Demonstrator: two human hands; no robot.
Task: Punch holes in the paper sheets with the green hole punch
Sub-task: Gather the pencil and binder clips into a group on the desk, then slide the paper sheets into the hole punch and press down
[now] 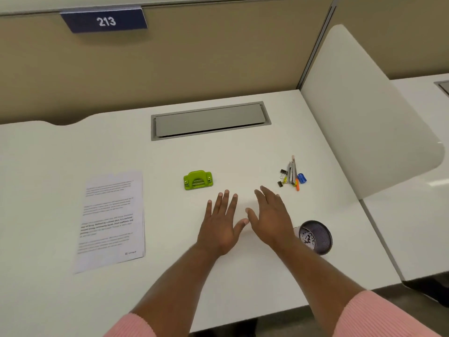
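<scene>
1. Currently, both hands are held flat over the white desk [243, 154], palms down and fingers spread; nothing is gripped by the left hand [220, 223] or the right hand [271, 216], and whether the palms touch the surface cannot be told.
2. The green hole punch [198, 180] is seen just beyond the left hand's fingertips, apart from them, standing on its base near the middle of the desk.
3. The paper sheets [111, 220] are laid flat well to the left of the punch, printed side up; more than 1 sheet is suggested by the offset edges, though the count cannot be told.
4. The punch is judged to be rigid and compact, light enough for 1 hand, and best taken across its body from above, with the lever kept free for pressing.
5. The sheets are judged to be thin, limp and slippery against each other, so they are best lifted by an edge and squared before being fed into the slot.
6. A cluster of small stationery [292, 176] and a mesh pen cup [315, 237] lying on its side are seen to the right, clear of the work.
7. No step of the task is judged to be done yet.
</scene>
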